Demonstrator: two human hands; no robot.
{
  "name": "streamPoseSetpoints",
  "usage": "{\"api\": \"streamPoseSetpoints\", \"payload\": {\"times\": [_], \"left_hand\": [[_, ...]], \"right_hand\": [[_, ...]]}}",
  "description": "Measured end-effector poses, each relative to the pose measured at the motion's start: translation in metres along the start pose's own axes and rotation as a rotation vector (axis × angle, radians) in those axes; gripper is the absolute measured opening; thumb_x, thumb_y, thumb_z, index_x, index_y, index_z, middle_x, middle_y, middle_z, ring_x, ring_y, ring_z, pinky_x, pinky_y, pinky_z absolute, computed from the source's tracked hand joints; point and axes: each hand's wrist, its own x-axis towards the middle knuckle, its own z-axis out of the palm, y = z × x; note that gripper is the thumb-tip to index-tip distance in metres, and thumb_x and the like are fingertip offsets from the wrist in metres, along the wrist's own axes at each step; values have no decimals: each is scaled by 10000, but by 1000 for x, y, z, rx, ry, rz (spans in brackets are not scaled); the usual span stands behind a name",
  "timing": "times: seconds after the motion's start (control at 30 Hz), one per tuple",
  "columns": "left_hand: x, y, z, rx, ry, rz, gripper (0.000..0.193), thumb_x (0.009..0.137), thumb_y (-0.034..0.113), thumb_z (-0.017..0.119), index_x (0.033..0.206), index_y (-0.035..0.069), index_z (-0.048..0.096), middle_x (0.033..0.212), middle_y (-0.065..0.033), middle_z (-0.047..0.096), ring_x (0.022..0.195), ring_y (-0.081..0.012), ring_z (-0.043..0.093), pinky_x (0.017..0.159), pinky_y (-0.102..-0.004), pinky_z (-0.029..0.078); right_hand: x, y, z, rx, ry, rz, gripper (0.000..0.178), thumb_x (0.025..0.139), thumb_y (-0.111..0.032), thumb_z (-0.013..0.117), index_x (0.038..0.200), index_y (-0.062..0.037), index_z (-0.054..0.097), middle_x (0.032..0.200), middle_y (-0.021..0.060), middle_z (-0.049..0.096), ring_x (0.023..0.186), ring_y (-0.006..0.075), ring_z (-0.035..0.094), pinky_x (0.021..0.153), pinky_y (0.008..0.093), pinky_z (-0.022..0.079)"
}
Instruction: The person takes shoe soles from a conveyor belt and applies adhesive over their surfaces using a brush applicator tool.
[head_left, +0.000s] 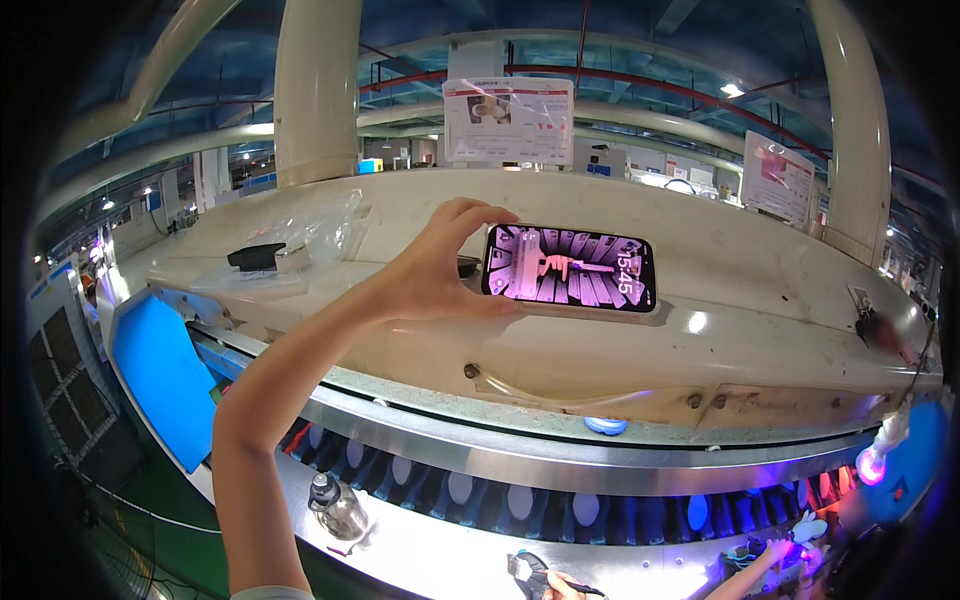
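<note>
My left hand [440,265] reaches up and over the cream machine housing, thumb below and fingers above, gripping one end of a smartphone [570,266]. The phone lies sideways with its lit pink and black screen towards me, resting on or just above the housing. At the lower edge, mostly cut off, my right hand [566,587] pinches a thin dark stick-like tool [588,591]. Beside its fingers is a dark piece with a white patch [520,568], which I cannot make out exactly.
A clear bottle with a dark cap [338,508] stands on the pale bench. Behind it runs a row of dark pieces with pale ovals [520,500]. A plastic bag [300,262] lies on the housing [680,350]. At lower right another person's hands [780,550] work under purple light.
</note>
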Motion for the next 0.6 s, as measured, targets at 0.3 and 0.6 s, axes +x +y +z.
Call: {"api": "streamPoseSetpoints", "payload": {"times": [0.3,0.6], "left_hand": [[2,-5,0,13,-19,9,705,590,301,754,1184,87,439,1184,-132,391,1161,-283,337,975,-361,298],[-2,-3,-2,31,-86,-69,721,646,365,710,1236,81,409,1209,-135,396,1176,-288,336,973,-363,306]], "right_hand": [[1,-3,1,-5,-5,19,151,808,-66,548,921,33,567,705,54,570,466,104,481,425,201,383],[-11,1,1,-8,-11,13,153,804,-66,560,923,30,575,728,54,584,465,98,481,421,196,383]]}}
